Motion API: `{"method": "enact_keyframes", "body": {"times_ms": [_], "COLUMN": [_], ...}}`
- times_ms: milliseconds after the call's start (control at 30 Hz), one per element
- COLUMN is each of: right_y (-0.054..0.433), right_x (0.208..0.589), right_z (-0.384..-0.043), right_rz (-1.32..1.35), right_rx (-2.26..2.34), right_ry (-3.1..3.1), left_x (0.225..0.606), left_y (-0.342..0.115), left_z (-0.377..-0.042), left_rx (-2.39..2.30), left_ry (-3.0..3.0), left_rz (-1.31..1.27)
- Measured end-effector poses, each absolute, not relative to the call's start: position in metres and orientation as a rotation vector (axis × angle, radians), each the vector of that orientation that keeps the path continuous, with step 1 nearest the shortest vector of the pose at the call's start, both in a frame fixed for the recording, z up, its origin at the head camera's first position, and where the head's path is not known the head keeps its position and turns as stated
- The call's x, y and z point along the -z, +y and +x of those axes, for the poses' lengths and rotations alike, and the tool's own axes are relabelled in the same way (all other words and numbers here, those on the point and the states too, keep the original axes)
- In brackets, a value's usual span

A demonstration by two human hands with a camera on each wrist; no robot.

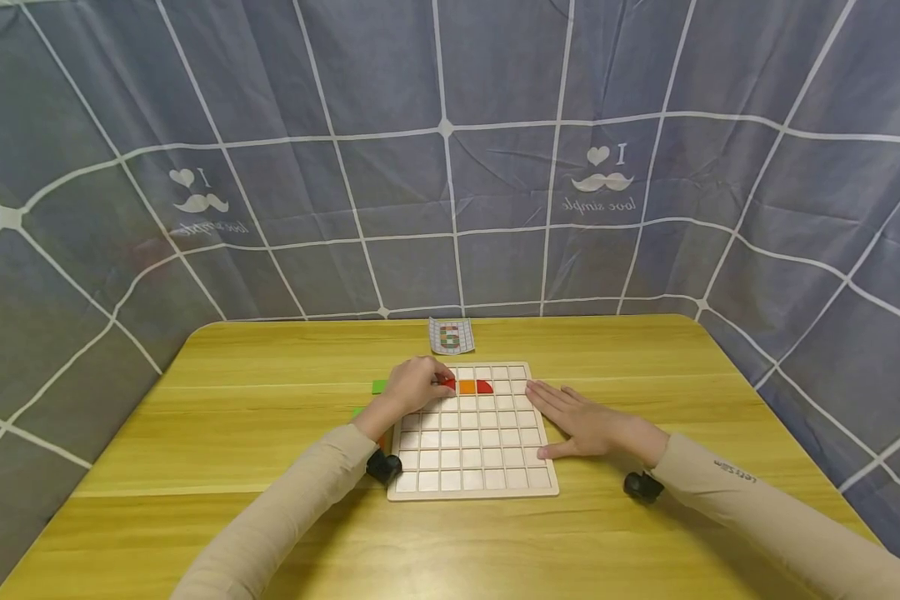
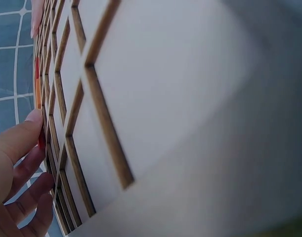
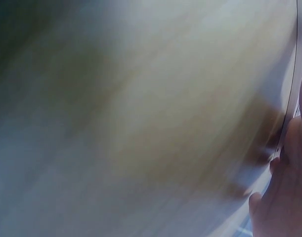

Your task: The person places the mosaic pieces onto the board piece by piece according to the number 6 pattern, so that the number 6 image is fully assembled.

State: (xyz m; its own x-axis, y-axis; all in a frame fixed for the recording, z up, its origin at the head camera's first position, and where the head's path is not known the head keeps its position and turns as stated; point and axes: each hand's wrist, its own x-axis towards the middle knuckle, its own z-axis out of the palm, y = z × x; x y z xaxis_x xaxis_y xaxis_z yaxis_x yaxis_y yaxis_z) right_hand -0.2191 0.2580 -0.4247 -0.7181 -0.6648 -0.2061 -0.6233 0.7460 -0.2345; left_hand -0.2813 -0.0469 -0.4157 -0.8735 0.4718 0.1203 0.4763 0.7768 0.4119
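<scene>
A white gridded board (image 1: 461, 457) with a pale wooden frame lies on the table. In its second row from the far edge sit an orange square tile (image 1: 467, 387) and a red tile with a rounded corner (image 1: 484, 387). My left hand (image 1: 414, 385) reaches over the board's far left part and pinches another red tile (image 1: 450, 384) at a cell just left of the orange one. In the left wrist view, the thumb and fingers of the left hand (image 2: 17, 143) partly cover that red tile (image 2: 41, 138). My right hand (image 1: 581, 423) rests with straight fingers along the board's right edge.
Green tiles (image 1: 378, 387) lie left of the board, partly hidden behind the left arm, with a bit of orange nearby. Beyond the board's far edge lies a printed pattern card (image 1: 451, 337). A grey checked curtain (image 1: 390, 183) surrounds the wooden table (image 1: 270, 417).
</scene>
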Motion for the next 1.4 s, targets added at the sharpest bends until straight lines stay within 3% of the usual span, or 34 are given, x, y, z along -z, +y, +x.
{"method": "enact_keyframes", "body": {"times_ms": [1400], "right_y": [0.2568], "right_x": [0.4222], "right_z": [-0.2192], "right_rz": [-1.037], "right_rx": [0.188], "right_ry": [2.665], "left_x": [0.4062], "left_y": [-0.0445], "left_z": [-0.2742], "left_rx": [0.683], "left_ry": [-3.082], "left_rz": [-0.715]}}
